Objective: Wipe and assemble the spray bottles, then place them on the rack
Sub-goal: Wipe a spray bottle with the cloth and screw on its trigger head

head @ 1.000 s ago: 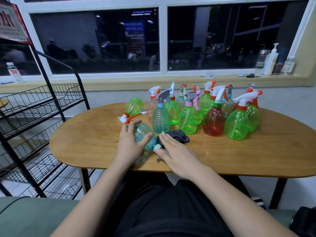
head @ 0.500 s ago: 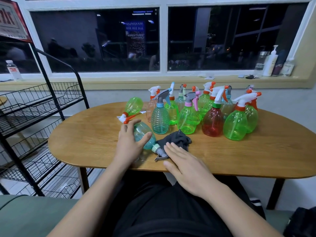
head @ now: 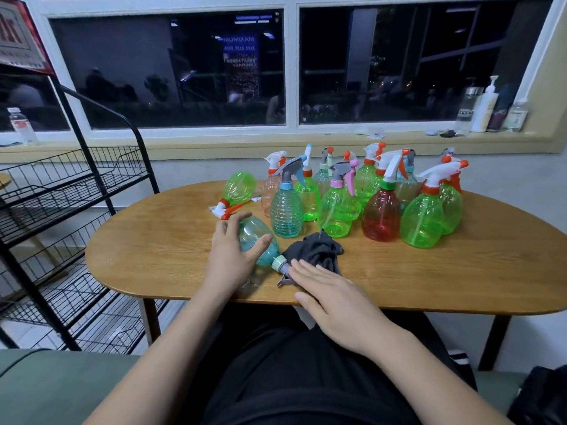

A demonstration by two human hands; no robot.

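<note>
Teal bottle (head: 260,244) gripped sideways by left hand (head: 228,256); right hand (head: 334,299) flat, fingers straight, beside grey cloth (head: 316,250); wiping step, likely needing cloth pinched next

Spray bottles and a cloth on a wooden table, with a wire rack beside it.
A teal bottle (head: 260,240) lies on its side near the table's front edge, grey trigger head toward the viewer, with the left hand (head: 233,250) curled over its body. A crumpled dark grey cloth (head: 319,251) touches its neck, under the flat right hand (head: 331,296). Behind, 1 green bottle (head: 239,187) lies on its side beside a cluster of upright bottles (head: 382,213). The black rack (head: 76,191) stands left.
</note>
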